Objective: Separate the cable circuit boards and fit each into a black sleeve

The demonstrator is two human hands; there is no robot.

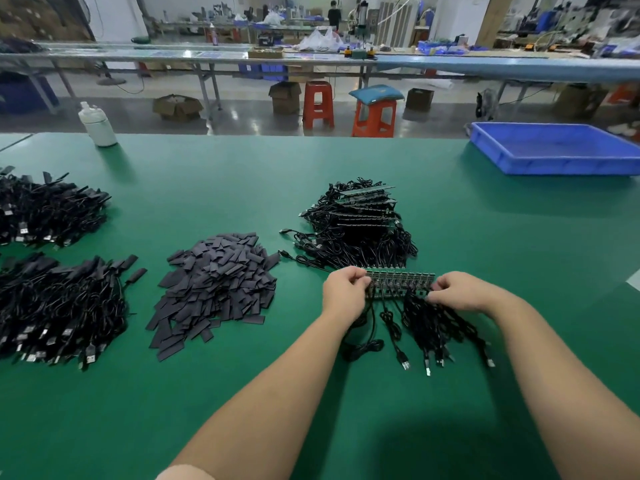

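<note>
A green strip of joined circuit boards point(401, 282) lies across the green table, with several black USB cables point(433, 327) trailing toward me. My left hand point(344, 291) grips the strip's left end. At the right end, my right hand point(460, 291) holds it with curled fingers. A heap of flat black sleeves point(214, 285) lies to the left of my hands. Behind the strip sits a stack of more board strips with cables point(360, 223).
Two piles of sleeved cables point(59, 306) point(48, 209) lie at the far left. A white bottle point(98, 124) stands at the back left edge, a blue tray point(557, 147) at the back right. Stools and benches stand beyond the table.
</note>
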